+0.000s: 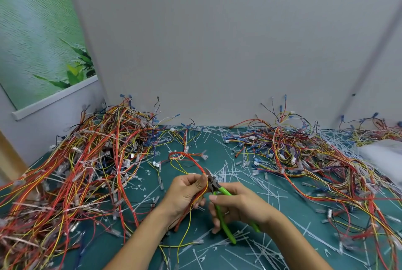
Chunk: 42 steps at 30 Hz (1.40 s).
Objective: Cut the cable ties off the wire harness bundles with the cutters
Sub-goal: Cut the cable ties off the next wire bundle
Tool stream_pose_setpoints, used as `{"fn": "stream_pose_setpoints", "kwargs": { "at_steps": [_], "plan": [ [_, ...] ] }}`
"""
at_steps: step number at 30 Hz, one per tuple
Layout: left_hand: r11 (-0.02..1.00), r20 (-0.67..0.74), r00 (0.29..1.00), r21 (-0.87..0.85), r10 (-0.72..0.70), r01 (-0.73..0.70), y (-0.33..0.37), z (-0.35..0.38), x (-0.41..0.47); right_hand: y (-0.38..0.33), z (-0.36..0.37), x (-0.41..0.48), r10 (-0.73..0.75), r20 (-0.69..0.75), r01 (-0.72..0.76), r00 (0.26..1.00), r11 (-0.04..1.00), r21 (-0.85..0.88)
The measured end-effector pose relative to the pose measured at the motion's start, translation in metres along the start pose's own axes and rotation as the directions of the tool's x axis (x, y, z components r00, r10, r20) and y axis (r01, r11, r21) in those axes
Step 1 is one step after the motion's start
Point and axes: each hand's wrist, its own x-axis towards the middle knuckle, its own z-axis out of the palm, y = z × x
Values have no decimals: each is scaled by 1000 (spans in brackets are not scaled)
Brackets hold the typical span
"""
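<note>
My left hand (185,191) grips a wire harness bundle (191,158) of red, orange and yellow wires, which loops up and away from the hand and trails down past my wrist. My right hand (237,202) holds green-handled cutters (219,208), the handles spread apart. The dark jaws (210,177) point up and rest against the bundle right at my left fingertips. Whether a cable tie sits between the jaws is hidden by my fingers.
A big heap of tied harnesses (82,172) fills the left of the green table (217,254). Another spread of wires (304,156) lies at the right. Several cut white ties (256,185) litter the middle. A white bag (382,156) sits at the right edge; a grey wall stands behind.
</note>
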Motion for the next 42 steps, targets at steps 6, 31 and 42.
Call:
{"fn": "stream_pose_setpoints", "kwargs": {
  "at_steps": [6,31,42],
  "plan": [
    [1000,-1,1000,-12,9,-9,-1,1,0,2,0,1,-4,-24,3,1000,999,-50],
    [999,-1,1000,-30,22,-22,1,3,-1,2,3,1,28,-46,-29,999,999,-13],
    [999,-1,999,-24,34,-34,-1,3,0,-3,3,-3,45,-44,-46,998,998,-30]
  ]
}}
